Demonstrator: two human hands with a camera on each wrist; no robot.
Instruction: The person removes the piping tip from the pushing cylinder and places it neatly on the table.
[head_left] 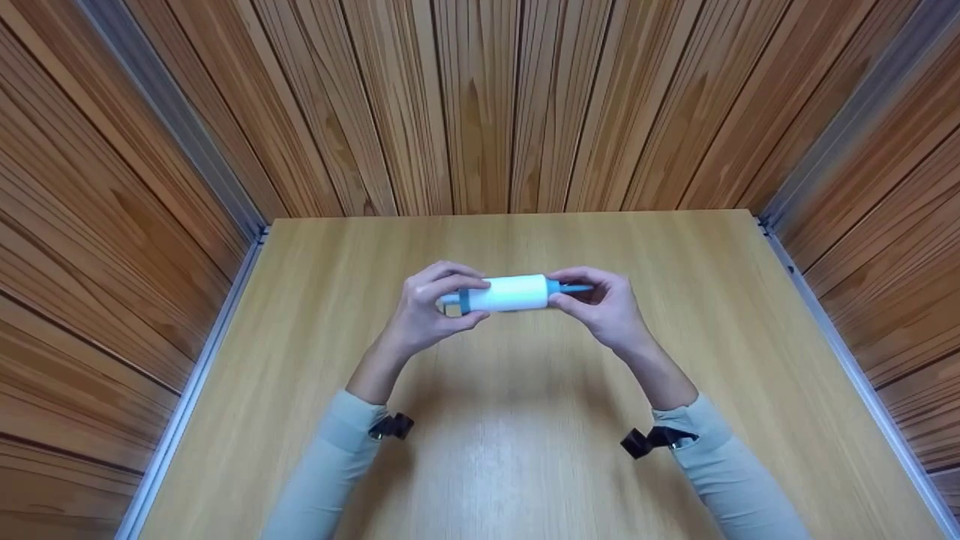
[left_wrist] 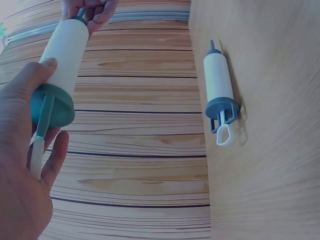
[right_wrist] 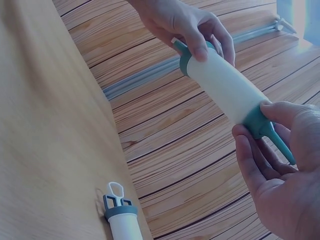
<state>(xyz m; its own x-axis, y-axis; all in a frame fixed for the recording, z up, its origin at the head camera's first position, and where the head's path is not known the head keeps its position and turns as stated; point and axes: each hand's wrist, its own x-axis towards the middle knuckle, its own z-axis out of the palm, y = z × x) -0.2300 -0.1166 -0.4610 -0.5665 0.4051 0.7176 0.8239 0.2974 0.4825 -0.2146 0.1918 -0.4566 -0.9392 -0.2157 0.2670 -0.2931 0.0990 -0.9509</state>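
Both hands hold a large plastic syringe (head_left: pixel 517 292) with a white barrel and blue-green ends, sideways above the table. My left hand (head_left: pixel 424 307) grips the flanged plunger end, its thumb on the white barrel. At the other end, my right hand (head_left: pixel 611 304) pinches the collar below the narrow nozzle (right_wrist: pixel 279 142). The green plunger rod (left_wrist: pixel 45 115) with its white tip runs along the left palm. A second syringe (left_wrist: pixel 218 77), white with darker blue ends and a white pull ring (left_wrist: pixel 225 135), lies on the table in both wrist views; the head view does not show it distinctly.
The wooden table (head_left: pixel 510 465) spreads beneath both hands, their shadows falling on it. Wood-plank walls (head_left: pixel 480 112) rise behind and at both sides, with metal rails (head_left: pixel 195 360) along the table's sides. Black wrist straps (head_left: pixel 391 426) sit over the sleeves.
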